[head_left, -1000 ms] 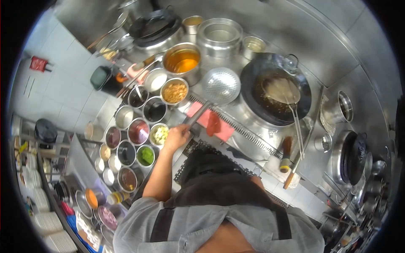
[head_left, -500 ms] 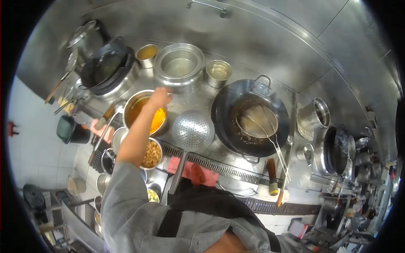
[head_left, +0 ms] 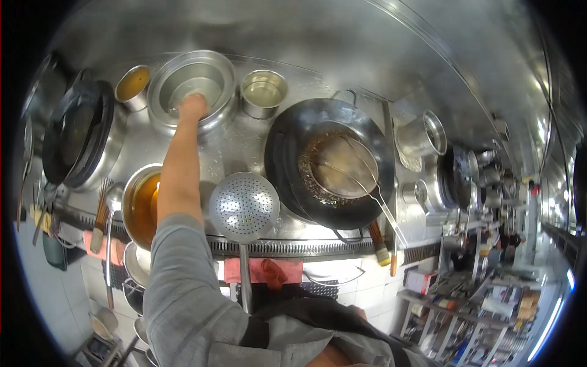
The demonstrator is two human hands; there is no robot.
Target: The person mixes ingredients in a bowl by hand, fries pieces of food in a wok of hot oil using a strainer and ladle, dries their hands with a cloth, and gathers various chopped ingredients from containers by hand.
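My left hand [head_left: 194,107] is over the wide steel pot of clear liquid [head_left: 160,116] at the back left, its fingers curled down at the pot's inner side. What they hold, if anything, is hidden. My left forearm passes over the edge of a pot of orange-brown liquid [head_left: 139,211]. A perforated ladle [head_left: 244,205] lies to the right of the arm, its handle running toward my apron. Further right, a wire strainer [head_left: 342,168] rests in a dark wok [head_left: 293,131] with brown liquid. My right hand is out of view.
Small steel pots [head_left: 263,92] stand along the back beside the large pot. Other woks [head_left: 73,137] sit at far left and far right. Pink cloths [head_left: 235,269] hang at the front edge, near a brush [head_left: 378,243] and several bowls. Racks [head_left: 465,318] stand at lower right.
My left hand has let go of the perforated ladle's handle, passed over the pot of orange-brown liquid and reached the pot of clear liquid. The view has turned and shifted right.
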